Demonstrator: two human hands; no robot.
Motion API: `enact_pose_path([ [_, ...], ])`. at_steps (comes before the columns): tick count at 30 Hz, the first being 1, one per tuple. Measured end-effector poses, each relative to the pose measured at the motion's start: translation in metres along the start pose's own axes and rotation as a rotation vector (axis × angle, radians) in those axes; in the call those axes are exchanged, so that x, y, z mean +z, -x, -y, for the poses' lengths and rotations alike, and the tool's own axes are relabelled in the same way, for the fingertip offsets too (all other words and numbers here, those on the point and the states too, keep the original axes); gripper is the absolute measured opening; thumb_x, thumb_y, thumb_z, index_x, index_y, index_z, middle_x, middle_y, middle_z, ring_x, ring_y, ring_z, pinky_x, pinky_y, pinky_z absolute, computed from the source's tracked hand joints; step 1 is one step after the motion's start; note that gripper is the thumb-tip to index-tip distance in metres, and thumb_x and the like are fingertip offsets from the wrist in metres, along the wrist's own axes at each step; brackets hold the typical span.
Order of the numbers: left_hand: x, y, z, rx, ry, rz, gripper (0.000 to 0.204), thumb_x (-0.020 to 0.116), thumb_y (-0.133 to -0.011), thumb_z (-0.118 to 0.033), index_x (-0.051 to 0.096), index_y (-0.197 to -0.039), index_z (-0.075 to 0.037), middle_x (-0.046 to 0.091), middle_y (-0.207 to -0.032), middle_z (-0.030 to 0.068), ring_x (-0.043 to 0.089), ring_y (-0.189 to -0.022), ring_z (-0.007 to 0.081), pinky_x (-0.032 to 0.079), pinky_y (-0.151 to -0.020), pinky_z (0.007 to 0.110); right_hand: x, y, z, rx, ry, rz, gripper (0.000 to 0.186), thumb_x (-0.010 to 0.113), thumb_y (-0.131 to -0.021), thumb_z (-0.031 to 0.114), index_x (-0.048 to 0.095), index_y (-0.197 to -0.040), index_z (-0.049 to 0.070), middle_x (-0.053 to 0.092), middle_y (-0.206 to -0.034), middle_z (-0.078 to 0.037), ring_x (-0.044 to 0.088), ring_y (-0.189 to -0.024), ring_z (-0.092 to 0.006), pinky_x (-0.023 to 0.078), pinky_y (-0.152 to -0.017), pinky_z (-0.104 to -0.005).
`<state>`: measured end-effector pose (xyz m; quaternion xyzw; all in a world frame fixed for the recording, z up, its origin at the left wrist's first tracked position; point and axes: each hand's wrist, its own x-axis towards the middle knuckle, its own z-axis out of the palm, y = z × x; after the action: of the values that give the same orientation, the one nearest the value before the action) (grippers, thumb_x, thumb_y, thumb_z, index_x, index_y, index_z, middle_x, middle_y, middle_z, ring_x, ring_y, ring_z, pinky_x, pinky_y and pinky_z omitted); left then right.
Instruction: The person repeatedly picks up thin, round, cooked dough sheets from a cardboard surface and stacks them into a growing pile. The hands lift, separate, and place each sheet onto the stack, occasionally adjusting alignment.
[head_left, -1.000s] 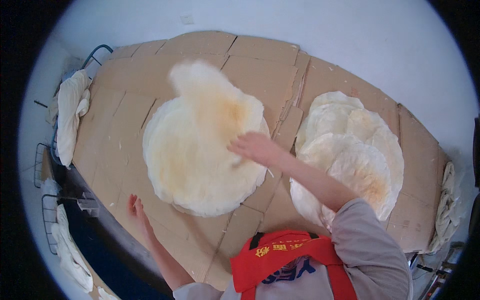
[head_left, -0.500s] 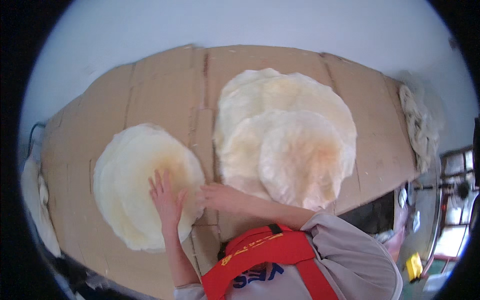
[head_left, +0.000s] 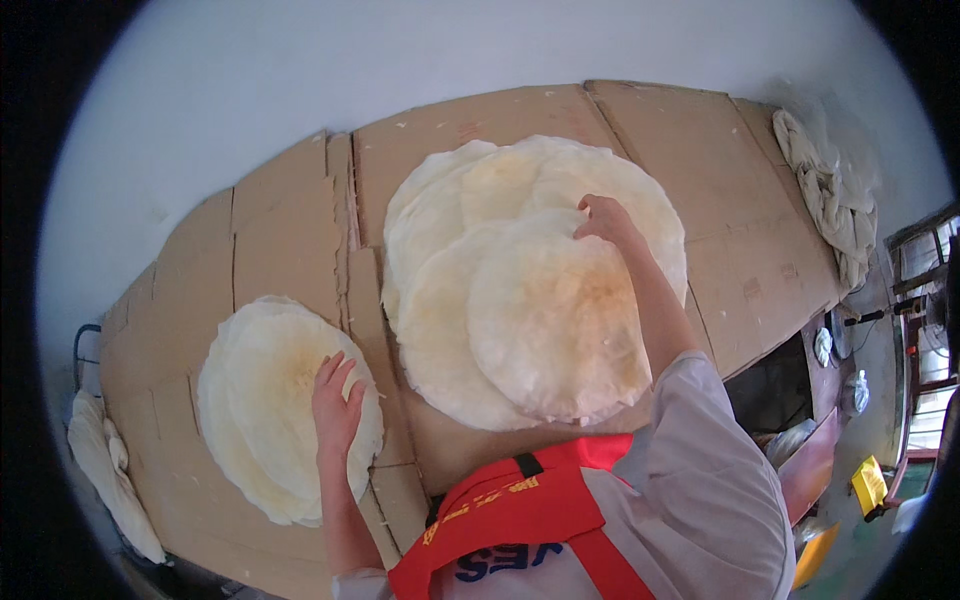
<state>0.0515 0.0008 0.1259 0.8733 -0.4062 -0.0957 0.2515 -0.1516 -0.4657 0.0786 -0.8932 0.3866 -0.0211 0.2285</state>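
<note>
Two piles of very large, thin, round, cream-coloured sheets that look like flatbreads lie before me, browned toward their centres. My left hand [head_left: 337, 402] rests on the right side of the smaller left pile [head_left: 255, 400], its fingers stretched out and apart. Across the larger right pile [head_left: 430, 235], my right hand [head_left: 607, 220] reaches to the far edge of the top flatbread [head_left: 560, 315]. Its fingers are bent, with a gap between thumb and forefinger, and nothing shows in them. The right pile's sheets overlap unevenly, with the top one nearest me.
Creased brown cardboard [head_left: 740, 200] covers the work surface, which meets a pale wall. Bunched cream cloth [head_left: 825, 195] lies at the right end and another cloth [head_left: 105, 475] at the left. A yellow object [head_left: 869, 484] stands off to the lower right.
My right hand has left the left pile's edge and swung right to the far edge of the right pile's top flatbread. My left hand stays on the left pile; the view has shifted.
</note>
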Motion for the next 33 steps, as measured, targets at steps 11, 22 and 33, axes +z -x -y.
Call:
enact_pose_path([
  [11,0.003,-0.014,-0.010,0.173,0.157,-0.085,0.025,0.056,-0.075,-0.006,0.057,-0.100,0.000,0.057,-0.103,0.0147,0.053,-0.099,0.0288,0.041,-0.085,0.033,-0.197,0.145,0.088,0.030,-0.041,-0.330,0.024,0.061,-0.072,0.025,0.065,-0.081,0.003,0.062,-0.068,-0.009,0.057,-0.056,-0.0140,0.046,-0.054,-0.0305],
  [22,0.126,0.003,-0.064,-0.379,1.529,0.340,0.029,0.044,-0.088,-0.020,0.053,-0.107,0.000,0.058,-0.098,0.0091,0.057,-0.086,0.0146,0.047,-0.073,0.026,-0.066,0.258,0.162,-0.456,0.106,0.270,0.021,0.058,-0.071,0.014,0.056,-0.091,0.008,0.055,-0.085,-0.012,0.055,-0.081,-0.0303,0.045,-0.070,-0.0378],
  [33,0.116,0.017,-0.072,-0.634,1.628,0.342,0.018,0.049,-0.087,-0.022,0.056,-0.088,-0.007,0.060,-0.078,0.0015,0.057,-0.064,0.0092,0.049,-0.057,0.024,0.086,0.229,0.145,-0.403,-0.311,0.027,0.054,0.066,-0.069,0.031,0.050,-0.112,0.004,0.048,-0.116,-0.016,0.046,-0.106,-0.0313,0.039,-0.088,-0.0379],
])
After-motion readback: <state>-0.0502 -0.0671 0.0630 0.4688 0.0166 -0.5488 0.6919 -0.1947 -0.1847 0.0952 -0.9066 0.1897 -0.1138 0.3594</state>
